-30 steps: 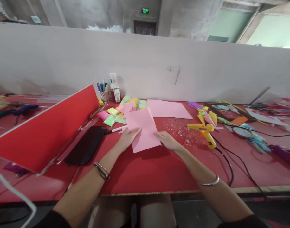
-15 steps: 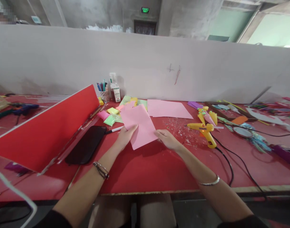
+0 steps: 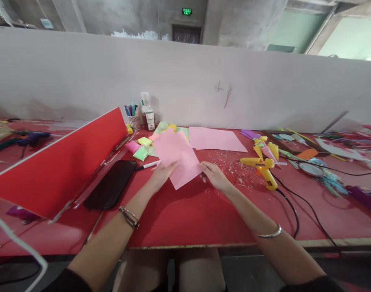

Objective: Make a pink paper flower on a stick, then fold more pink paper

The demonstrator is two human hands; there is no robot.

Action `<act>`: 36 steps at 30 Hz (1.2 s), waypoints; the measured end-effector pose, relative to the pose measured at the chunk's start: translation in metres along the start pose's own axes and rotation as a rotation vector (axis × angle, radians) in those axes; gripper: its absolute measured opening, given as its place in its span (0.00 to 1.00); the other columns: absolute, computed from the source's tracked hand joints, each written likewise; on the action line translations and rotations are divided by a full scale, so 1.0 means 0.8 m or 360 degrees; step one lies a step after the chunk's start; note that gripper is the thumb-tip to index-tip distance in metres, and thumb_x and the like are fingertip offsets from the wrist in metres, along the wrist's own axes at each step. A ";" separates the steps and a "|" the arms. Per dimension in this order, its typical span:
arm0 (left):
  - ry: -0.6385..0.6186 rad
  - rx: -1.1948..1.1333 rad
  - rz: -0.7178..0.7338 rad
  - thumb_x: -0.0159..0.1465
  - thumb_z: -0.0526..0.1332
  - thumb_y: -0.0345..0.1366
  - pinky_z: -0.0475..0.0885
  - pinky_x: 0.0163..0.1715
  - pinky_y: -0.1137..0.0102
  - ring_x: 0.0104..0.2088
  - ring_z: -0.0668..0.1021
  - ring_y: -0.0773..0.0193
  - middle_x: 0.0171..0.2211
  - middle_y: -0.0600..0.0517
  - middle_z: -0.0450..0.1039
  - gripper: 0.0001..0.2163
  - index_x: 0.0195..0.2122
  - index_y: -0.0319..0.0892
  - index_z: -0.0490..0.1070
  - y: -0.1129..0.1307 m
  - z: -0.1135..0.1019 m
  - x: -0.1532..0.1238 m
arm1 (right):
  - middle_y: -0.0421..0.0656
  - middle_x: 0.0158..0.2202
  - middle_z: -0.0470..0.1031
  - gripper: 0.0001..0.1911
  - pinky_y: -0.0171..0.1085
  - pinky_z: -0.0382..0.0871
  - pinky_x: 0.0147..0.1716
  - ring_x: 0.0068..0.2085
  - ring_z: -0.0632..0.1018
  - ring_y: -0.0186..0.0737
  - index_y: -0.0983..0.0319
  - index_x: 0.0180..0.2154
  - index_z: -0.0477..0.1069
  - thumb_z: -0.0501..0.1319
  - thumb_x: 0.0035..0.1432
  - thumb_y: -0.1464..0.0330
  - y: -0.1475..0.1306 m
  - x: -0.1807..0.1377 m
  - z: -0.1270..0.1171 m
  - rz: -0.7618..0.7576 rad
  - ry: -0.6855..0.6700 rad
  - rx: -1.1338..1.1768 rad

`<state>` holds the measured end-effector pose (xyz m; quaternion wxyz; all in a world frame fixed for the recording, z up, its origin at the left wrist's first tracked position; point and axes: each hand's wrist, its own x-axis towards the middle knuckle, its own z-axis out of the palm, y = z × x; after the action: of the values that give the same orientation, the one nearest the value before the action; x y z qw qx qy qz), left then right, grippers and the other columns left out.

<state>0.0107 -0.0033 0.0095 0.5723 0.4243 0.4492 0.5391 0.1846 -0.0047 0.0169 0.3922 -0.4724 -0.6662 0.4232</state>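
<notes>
A pink sheet of paper (image 3: 176, 156) is lifted a little above the red table (image 3: 203, 215), tilted with its far edge raised. My left hand (image 3: 161, 175) pinches its lower left edge. My right hand (image 3: 215, 175) grips its lower right corner, fingers closed on the paper. A second, larger pink sheet (image 3: 215, 139) lies flat behind it. A white marker (image 3: 148, 165) rests just left of my left hand.
A red board (image 3: 60, 162) leans at the left beside a black case (image 3: 110, 184). Coloured paper scraps (image 3: 142, 148), a pen cup (image 3: 133, 117) and a small bottle (image 3: 148, 115) stand at the back. A yellow glue gun (image 3: 262, 167) with black cable (image 3: 290, 205) lies right, amid craft clutter (image 3: 325, 154).
Both hands have raised the pink sheet off the table and tipped its far edge up and leftward; it has turned slightly. My hands have drawn a little closer together.
</notes>
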 end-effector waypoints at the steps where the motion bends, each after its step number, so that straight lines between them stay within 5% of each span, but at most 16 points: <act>1: -0.0100 -0.0018 -0.0023 0.50 0.63 0.36 0.71 0.38 0.69 0.39 0.75 0.60 0.38 0.49 0.75 0.11 0.34 0.39 0.72 0.000 0.000 -0.001 | 0.33 0.15 0.59 0.17 0.30 0.56 0.17 0.15 0.62 0.26 0.61 0.18 0.57 0.51 0.47 0.55 0.000 0.000 0.000 0.0005 0.0023 0.0027; 6: -0.0595 0.0143 -0.0378 0.50 0.62 0.41 0.71 0.21 0.69 0.23 0.76 0.61 0.27 0.47 0.75 0.15 0.35 0.37 0.69 0.003 0.000 -0.009 | 0.34 0.14 0.60 0.15 0.31 0.57 0.17 0.15 0.62 0.27 0.61 0.20 0.59 0.52 0.47 0.56 0.003 0.002 0.000 -0.0024 0.0238 0.0097; 9: -0.0765 0.0196 -0.0434 0.51 0.61 0.41 0.69 0.19 0.71 0.19 0.74 0.66 0.24 0.49 0.73 0.12 0.30 0.36 0.69 0.006 0.001 -0.013 | 0.34 0.14 0.61 0.15 0.31 0.58 0.17 0.15 0.63 0.27 0.61 0.20 0.60 0.52 0.46 0.56 0.004 0.003 0.000 -0.0058 0.0288 0.0124; 14: -0.0696 0.0391 -0.0266 0.54 0.57 0.41 0.59 0.15 0.77 0.14 0.63 0.76 0.18 0.54 0.67 0.12 0.21 0.36 0.67 0.005 0.002 -0.012 | 0.36 0.16 0.63 0.14 0.32 0.60 0.19 0.16 0.65 0.28 0.62 0.20 0.61 0.53 0.45 0.57 0.003 0.004 0.002 -0.0078 0.0242 0.0194; 20: -0.0657 0.0562 -0.0172 0.53 0.56 0.43 0.53 0.16 0.76 0.15 0.59 0.75 0.15 0.59 0.60 0.12 0.21 0.38 0.64 -0.004 0.000 -0.007 | 0.36 0.19 0.65 0.13 0.33 0.63 0.23 0.21 0.67 0.30 0.62 0.22 0.64 0.55 0.42 0.58 0.000 0.002 0.002 -0.0067 0.0189 0.0196; 25: -0.0757 0.0694 -0.0118 0.53 0.54 0.45 0.52 0.17 0.76 0.16 0.58 0.74 0.15 0.59 0.57 0.14 0.20 0.39 0.63 -0.005 -0.001 -0.006 | 0.38 0.23 0.68 0.15 0.34 0.63 0.30 0.29 0.69 0.34 0.63 0.24 0.65 0.55 0.43 0.57 0.002 0.001 0.001 -0.0048 0.0141 0.0172; 36: -0.0707 0.0880 -0.0033 0.56 0.52 0.42 0.54 0.18 0.75 0.15 0.58 0.72 0.13 0.60 0.54 0.13 0.24 0.39 0.70 0.004 0.008 -0.015 | 0.37 0.19 0.64 0.19 0.33 0.59 0.24 0.23 0.64 0.32 0.62 0.22 0.62 0.53 0.44 0.52 0.006 0.001 0.013 0.0024 0.0288 0.0220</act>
<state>0.0159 -0.0153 0.0149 0.5249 0.6656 0.4470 0.2858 0.1763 -0.0048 0.0094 0.4792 -0.4855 -0.5938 0.4267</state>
